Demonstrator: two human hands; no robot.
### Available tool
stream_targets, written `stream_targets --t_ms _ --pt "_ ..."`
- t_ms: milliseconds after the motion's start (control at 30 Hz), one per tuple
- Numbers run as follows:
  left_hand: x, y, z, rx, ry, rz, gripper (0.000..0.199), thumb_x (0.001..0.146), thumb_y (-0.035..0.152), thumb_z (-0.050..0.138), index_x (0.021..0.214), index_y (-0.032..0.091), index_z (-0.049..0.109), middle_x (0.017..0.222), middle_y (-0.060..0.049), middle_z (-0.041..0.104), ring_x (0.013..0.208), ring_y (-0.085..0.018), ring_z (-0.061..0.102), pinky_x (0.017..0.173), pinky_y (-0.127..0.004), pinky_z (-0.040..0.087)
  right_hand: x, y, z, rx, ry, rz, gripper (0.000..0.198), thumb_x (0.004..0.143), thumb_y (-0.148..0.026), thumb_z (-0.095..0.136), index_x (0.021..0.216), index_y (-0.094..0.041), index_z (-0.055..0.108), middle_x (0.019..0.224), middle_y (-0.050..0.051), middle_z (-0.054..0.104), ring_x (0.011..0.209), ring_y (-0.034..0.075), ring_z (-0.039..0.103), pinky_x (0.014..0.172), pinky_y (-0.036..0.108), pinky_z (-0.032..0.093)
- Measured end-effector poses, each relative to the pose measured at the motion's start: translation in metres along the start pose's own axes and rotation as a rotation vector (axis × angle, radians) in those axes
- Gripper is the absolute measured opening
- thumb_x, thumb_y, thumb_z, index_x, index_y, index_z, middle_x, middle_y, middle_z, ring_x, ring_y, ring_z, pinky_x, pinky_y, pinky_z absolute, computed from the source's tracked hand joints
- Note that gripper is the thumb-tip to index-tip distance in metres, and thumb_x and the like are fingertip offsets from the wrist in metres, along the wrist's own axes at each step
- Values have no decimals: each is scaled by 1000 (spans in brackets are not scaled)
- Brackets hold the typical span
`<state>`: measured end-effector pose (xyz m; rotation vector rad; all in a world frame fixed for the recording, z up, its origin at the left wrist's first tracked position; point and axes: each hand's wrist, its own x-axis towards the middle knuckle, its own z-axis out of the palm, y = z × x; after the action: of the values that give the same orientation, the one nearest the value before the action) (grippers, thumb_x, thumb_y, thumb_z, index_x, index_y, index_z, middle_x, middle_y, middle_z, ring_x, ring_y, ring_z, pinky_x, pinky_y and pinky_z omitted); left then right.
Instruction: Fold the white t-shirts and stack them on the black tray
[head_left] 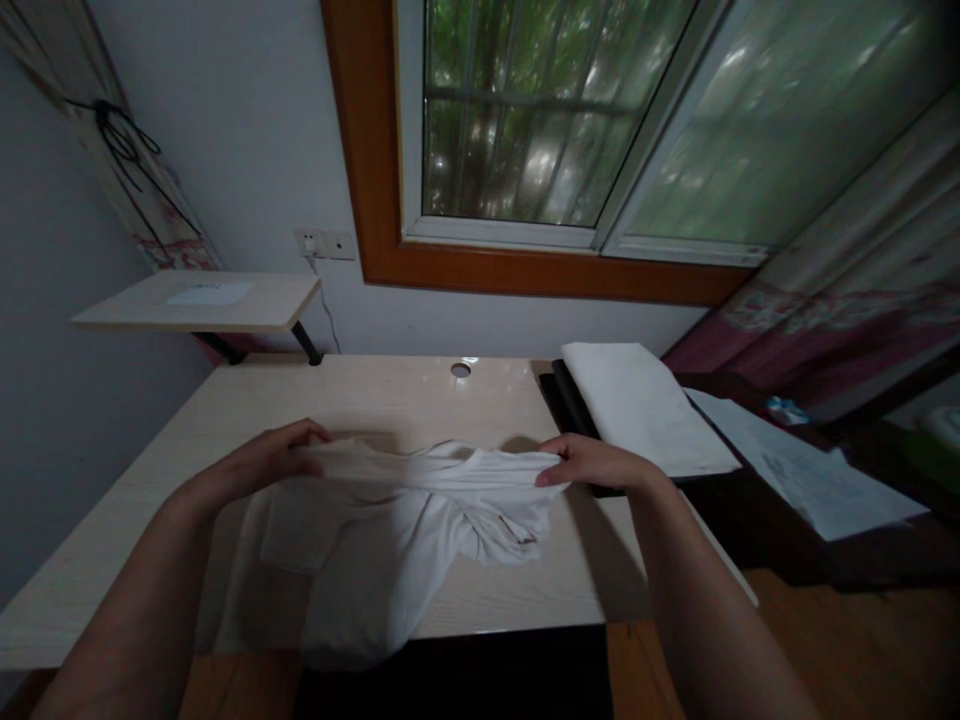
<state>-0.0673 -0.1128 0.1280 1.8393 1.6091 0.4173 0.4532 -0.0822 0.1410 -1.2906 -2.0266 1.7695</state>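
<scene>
A white T-shirt point(397, 530) hangs stretched between my two hands above the light wooden desk point(360, 385). My left hand point(289, 450) pinches its upper left end, with the fingers closed on the cloth. At the upper right end, my right hand point(581, 462) grips the fabric between thumb and fingers. The collar edge runs across the top between the hands. Loose cloth droops in folds, and its lower left part reaches over the desk's front edge.
A raised shelf point(277, 300) with a paper on it stands at the back left. On the right lie a white folded sheet point(645, 410), a black item under it and a printed paper point(802, 460). A cable hole point(460, 370) is at the back.
</scene>
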Motion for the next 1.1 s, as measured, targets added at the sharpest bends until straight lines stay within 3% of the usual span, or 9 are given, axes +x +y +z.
stream_targets --t_ms 100,200,333,433,500,567,667,833,1100 --pt "-6 -4 -1 17 -266 21 38 67 53 73 95 27 74 81 0 71 75 -23 65 64 -25 43 0 6 -12 -109 74 27 30 73 -44 81 84 -16 79 75 2 72 68 17 62 65 28 49" --pt "-1 -9 -2 105 -226 -4 30 69 55 70 71 25 71 71 -1 68 68 -22 63 61 -26 40 4 9 -23 -246 173 6 27 77 -45 75 79 -18 79 70 2 71 67 18 61 62 28 48" --pt "17 -9 -6 171 83 -20 30 74 54 65 74 24 70 72 -3 70 72 -23 65 63 -27 44 20 1 -34 -383 580 -136 20 76 -39 72 79 -20 79 72 3 73 73 22 65 69 31 51" --pt "33 -1 -1 -8 437 -49 40 88 51 55 113 23 69 89 -5 74 79 -22 70 71 -29 52 39 -10 -33 -339 1142 -335 33 86 -39 61 109 -21 76 104 8 76 93 25 67 87 38 53" --pt "45 5 10 -256 594 33 58 94 48 51 146 24 46 115 -10 72 89 -20 72 79 -32 57 51 -16 -26 -283 1301 -481 45 92 -42 57 133 -24 64 133 11 65 112 26 63 94 41 53" --pt "56 9 27 -439 616 230 79 93 47 58 159 29 20 149 -15 51 113 -22 68 93 -38 57 62 -18 -16 -292 1257 -583 54 93 -45 59 143 -28 53 150 12 51 128 27 55 98 44 54" --pt "59 13 54 -365 521 368 77 92 48 63 158 33 25 165 -14 27 134 -29 55 102 -43 54 72 -12 4 -359 1103 -628 44 94 -45 62 134 -28 60 146 12 51 132 28 52 96 44 56" --pt "35 21 93 206 352 506 24 96 30 56 116 22 68 127 -11 63 121 -28 58 108 -51 47 79 10 41 -438 613 -525 22 100 -35 55 99 -22 72 97 7 69 87 19 66 79 34 57" --pt "6 23 126 443 113 495 26 94 26 59 118 23 67 124 -10 65 116 -27 57 104 -45 48 78 44 73 -680 346 -560 34 80 -32 85 109 -22 71 117 9 66 112 25 60 99 38 48"
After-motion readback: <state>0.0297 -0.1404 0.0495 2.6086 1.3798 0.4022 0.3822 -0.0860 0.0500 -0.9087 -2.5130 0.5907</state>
